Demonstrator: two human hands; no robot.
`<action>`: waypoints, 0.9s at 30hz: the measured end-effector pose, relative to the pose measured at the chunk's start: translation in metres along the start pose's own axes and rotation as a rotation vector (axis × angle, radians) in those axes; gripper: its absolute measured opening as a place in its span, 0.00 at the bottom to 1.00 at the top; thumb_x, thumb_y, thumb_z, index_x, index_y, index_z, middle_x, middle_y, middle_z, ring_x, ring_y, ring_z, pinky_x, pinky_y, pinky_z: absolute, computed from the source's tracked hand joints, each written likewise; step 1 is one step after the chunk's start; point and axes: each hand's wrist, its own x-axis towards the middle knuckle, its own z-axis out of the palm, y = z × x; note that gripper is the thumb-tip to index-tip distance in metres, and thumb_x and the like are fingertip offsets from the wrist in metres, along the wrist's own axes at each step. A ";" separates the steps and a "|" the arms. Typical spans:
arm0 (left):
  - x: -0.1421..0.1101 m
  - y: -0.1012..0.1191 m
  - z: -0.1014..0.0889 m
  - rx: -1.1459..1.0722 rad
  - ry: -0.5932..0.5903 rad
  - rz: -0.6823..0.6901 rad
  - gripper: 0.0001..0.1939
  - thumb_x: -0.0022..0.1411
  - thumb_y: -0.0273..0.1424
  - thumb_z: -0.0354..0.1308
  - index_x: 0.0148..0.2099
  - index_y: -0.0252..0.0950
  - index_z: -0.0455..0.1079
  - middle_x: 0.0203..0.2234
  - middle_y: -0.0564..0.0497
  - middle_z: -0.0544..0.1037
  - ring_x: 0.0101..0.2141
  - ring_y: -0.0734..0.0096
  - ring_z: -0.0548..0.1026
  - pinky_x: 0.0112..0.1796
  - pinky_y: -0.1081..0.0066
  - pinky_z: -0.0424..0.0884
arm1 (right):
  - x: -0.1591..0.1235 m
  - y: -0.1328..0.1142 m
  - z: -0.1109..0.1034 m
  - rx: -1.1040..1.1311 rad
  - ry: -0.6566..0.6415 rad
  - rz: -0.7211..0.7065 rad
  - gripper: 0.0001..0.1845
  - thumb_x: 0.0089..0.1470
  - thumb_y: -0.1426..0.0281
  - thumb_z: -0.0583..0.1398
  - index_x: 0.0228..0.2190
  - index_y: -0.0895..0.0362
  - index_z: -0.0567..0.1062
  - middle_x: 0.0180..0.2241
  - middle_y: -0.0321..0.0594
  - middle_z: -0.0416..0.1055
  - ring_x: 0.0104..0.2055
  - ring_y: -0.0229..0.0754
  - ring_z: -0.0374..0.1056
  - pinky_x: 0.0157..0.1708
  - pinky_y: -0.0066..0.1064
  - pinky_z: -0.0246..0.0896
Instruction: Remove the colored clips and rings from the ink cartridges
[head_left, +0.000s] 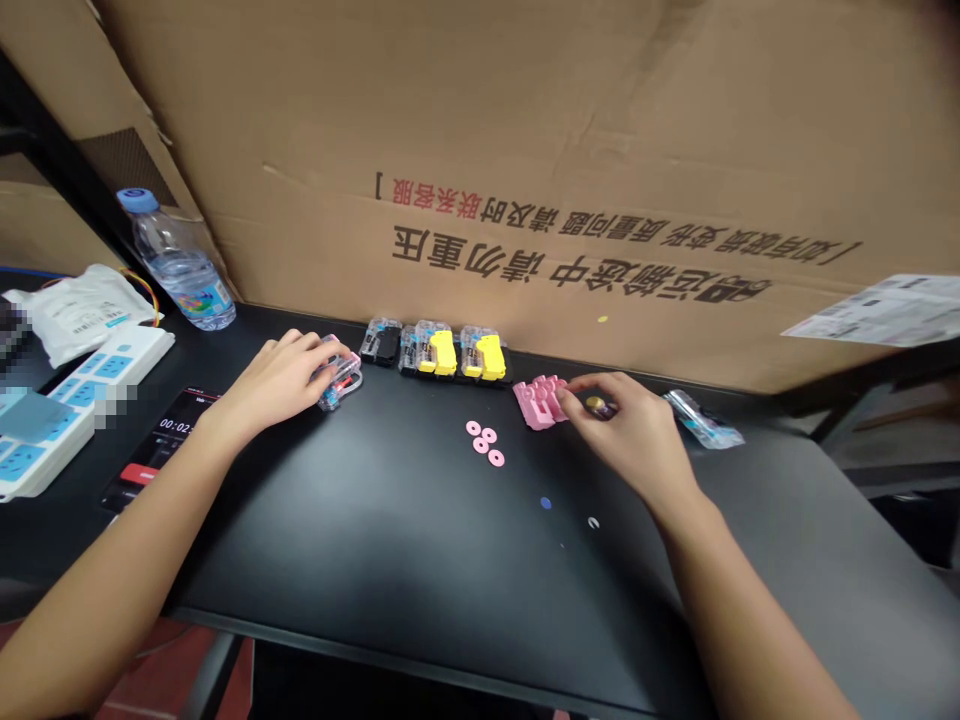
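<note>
Black counter (390,560) before you, your left grip (277,382) closed around a clear plastic cartridge (339,376) near its back edge, your right grip (622,435) pinching a small round part (597,405) just beside a pink plastic piece (537,400), four pink rings (484,443) nearby

A large cardboard sheet (480,130) stands behind the black tabletop (375,570), its red and black Chinese printing upside down, with a paper leaflet (877,310) lying against its right end. At the left, a water bottle (176,265) with a blue cap leans against the cardboard, beside a white pouch (79,315) and orange and blue cables (146,290). Nearer lie a white power strip (75,410) with blue sockets and a phone (161,445) showing a timer.
</note>
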 end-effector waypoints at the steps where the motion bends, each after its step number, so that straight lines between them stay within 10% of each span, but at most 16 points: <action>1: 0.000 0.000 0.000 0.009 -0.002 -0.007 0.19 0.77 0.38 0.48 0.63 0.51 0.73 0.52 0.46 0.79 0.52 0.48 0.72 0.49 0.56 0.70 | 0.000 0.000 -0.002 0.012 -0.033 -0.015 0.11 0.61 0.59 0.61 0.32 0.51 0.78 0.33 0.43 0.81 0.32 0.49 0.75 0.36 0.40 0.68; 8: 0.003 -0.007 0.005 -0.052 -0.006 -0.021 0.12 0.75 0.39 0.49 0.50 0.44 0.73 0.44 0.46 0.79 0.46 0.52 0.73 0.44 0.59 0.69 | -0.002 -0.012 -0.019 0.081 -0.371 -0.091 0.26 0.66 0.51 0.58 0.21 0.52 0.69 0.20 0.33 0.63 0.22 0.38 0.57 0.25 0.34 0.54; 15: 0.004 -0.007 0.012 -0.063 0.099 -0.129 0.11 0.74 0.36 0.49 0.51 0.43 0.72 0.42 0.46 0.79 0.45 0.52 0.73 0.45 0.59 0.70 | -0.003 -0.011 -0.008 0.137 -0.511 -0.109 0.24 0.65 0.46 0.60 0.34 0.52 0.84 0.20 0.35 0.72 0.22 0.41 0.66 0.25 0.33 0.61; 27: -0.005 0.019 0.012 0.036 0.161 -0.174 0.24 0.79 0.39 0.43 0.67 0.42 0.71 0.65 0.39 0.72 0.61 0.38 0.68 0.54 0.40 0.72 | 0.005 0.013 0.019 0.127 -0.301 -0.090 0.25 0.65 0.53 0.58 0.51 0.54 0.84 0.23 0.33 0.73 0.22 0.41 0.64 0.28 0.34 0.65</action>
